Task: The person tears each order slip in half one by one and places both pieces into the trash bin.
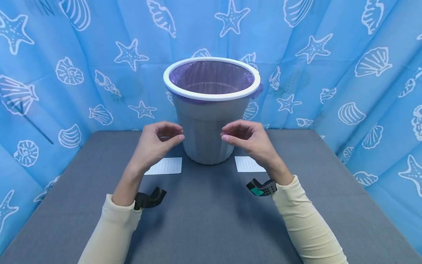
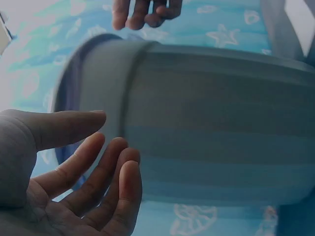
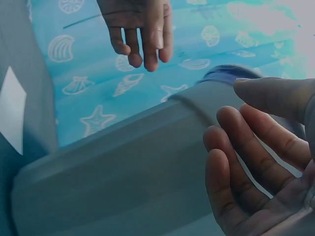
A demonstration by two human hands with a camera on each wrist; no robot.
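A grey trash bin [image 1: 207,128] stands upright at the back of the table, with a white rim [image 1: 212,96] and a purple bag [image 1: 211,79] lining it. My left hand [image 1: 157,142] hovers in front of the bin's left side, fingers loosely bent and thumb apart from them. On the other side, my right hand [image 1: 251,140] mirrors it, palm facing inward. Neither hand holds anything. Both wrist views show gaps between thumb and fingers, with the bin [image 2: 211,123] [image 3: 113,172] beyond. Whether any fingertip touches the bin cannot be told.
Two lined white paper slips [image 1: 168,166] [image 1: 248,164] lie on the grey tabletop [image 1: 211,220], one on either side of the bin's base. A blue curtain [image 1: 194,29] with shells and starfish hangs behind and at the sides. Each wrist wears a black band [image 1: 150,199] [image 1: 263,187].
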